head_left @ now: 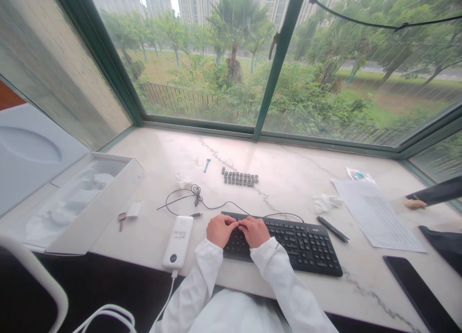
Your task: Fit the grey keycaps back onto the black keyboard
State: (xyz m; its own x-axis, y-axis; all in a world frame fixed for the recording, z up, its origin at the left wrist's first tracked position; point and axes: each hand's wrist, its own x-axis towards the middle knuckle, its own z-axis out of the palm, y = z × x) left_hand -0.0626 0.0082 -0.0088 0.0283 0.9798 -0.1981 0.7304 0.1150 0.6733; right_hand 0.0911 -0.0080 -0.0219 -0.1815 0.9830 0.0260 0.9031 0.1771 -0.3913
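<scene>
A black keyboard (pixel 312 249) lies on the marble-look sill in front of me. My left hand (pixel 218 230) and my right hand (pixel 255 231) meet over its upper left part. On both, thumb and fingers are pinched together at the tips. Whatever sits between those fingertips is too small or too covered to make out. Beneath the hands, part of the left key area is hidden. Loose dark keycaps (pixel 241 179) stand in rows on the sill behind the keyboard. To their left rests a small blue tool (pixel 207 165).
A white power bank (pixel 179 241), a coiled cable (pixel 195 193) and a key (pixel 121 221) lie left, beside an open white box (pixel 90 203). On the right are a pen (pixel 332 228), crumpled plastic (pixel 325 203), paper (pixel 378 217) and a black phone (pixel 422 294). Windows rise behind.
</scene>
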